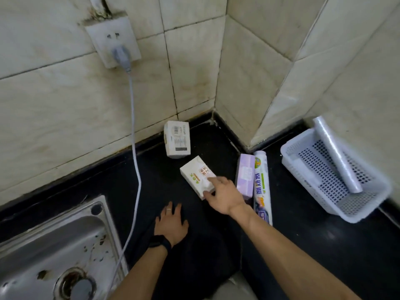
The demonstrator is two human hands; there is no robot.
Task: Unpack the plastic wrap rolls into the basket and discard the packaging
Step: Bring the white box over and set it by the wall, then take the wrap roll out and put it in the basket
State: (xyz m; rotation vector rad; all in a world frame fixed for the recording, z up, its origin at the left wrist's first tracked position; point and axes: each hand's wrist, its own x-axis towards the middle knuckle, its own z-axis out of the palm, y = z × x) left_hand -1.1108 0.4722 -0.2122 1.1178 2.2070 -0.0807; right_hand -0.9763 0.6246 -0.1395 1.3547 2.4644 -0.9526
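Note:
A white perforated basket [311, 169] stands at the right on the black counter, with one bare plastic wrap roll [337, 156] leaning in it. A printed wrapped roll [260, 180] and a purple box [245, 175] lie side by side left of the basket. My right hand [223, 194] reaches onto a white box [195, 175] in the middle, fingers over its near end and thumb at its edge. Another white box [177, 139] stands near the back wall. My left hand [171, 224] rests flat on the counter, fingers spread.
A steel sink [54, 245] fills the lower left. A grey cable [135, 148] hangs from a wall socket [113, 41] down across the counter beside the sink. Tiled walls form a corner behind the boxes.

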